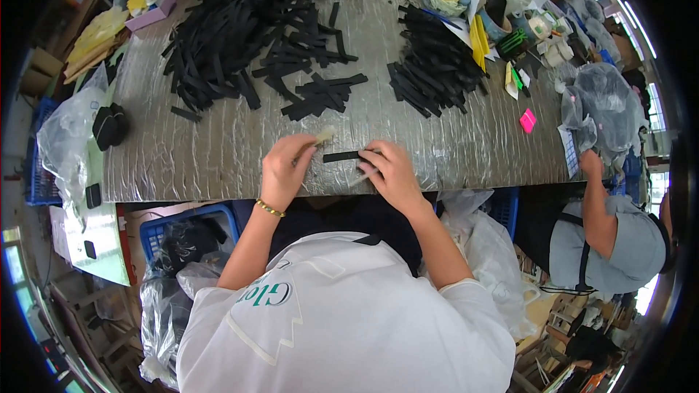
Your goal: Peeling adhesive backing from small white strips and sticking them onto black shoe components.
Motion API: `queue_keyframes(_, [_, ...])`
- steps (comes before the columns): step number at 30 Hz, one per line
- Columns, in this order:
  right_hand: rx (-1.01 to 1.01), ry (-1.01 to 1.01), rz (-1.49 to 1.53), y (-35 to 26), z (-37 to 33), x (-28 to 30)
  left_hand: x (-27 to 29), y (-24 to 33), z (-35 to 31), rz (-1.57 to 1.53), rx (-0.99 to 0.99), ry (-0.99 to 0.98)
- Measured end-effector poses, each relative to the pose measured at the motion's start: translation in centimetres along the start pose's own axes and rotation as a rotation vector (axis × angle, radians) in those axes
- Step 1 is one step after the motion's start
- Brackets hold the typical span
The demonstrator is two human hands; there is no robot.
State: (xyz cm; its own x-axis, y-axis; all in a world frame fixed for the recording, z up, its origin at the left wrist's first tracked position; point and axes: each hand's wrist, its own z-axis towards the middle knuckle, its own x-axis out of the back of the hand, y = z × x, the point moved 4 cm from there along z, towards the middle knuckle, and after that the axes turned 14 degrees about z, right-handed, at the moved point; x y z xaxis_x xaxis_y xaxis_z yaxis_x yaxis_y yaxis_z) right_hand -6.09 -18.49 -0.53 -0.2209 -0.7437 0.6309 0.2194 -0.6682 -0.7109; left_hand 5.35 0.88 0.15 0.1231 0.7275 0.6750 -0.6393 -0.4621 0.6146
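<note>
Near the table's front edge my left hand (285, 164) is closed in a pinch on a small pale yellowish piece (325, 135), too small to make out further. My right hand (392, 172) is to its right, its fingers closed on the right end of a short black strip (339, 156). The strip lies almost level, its left end toward my left hand. Beneath my right fingers shows a thin pale sliver (358, 179) that I cannot identify. Beyond my hands lie a large loose heap of black strips (218, 44) and a neater pile of black strips (435, 65).
Silvery, wrinkled sheeting covers the table (480, 156). A pink pad (527, 121), a yellow strip-shaped item (479, 40), tape rolls and tools crowd the right. Plastic bags (604, 102) lie beyond them. A blue crate (156, 233) stands below left. Another person's hand (590, 164) rests at the right edge.
</note>
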Motion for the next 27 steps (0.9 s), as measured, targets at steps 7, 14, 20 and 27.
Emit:
queue_keyframes(7, [-0.129, 0.236, -0.408, 4.4, 1.6, 4.3, 1.6, -1.8, -0.3, 0.034, 0.076, 0.043])
queue_keyframes(14, [-0.162, 0.221, -0.019, 3.1, 9.0, -1.8, 1.2, -1.3, -0.2, 0.004, 0.071, 0.082])
queue_keyframes(20, [-0.058, 0.201, -0.228, 4.6, 10.1, -2.7, 1.6, -1.2, -0.5, -0.019, 0.120, 0.062])
queue_keyframes(27, [0.130, -0.043, -0.284, 0.7, 3.3, 1.9, 0.8, 0.2, 0.4, -0.081, 0.057, 0.018])
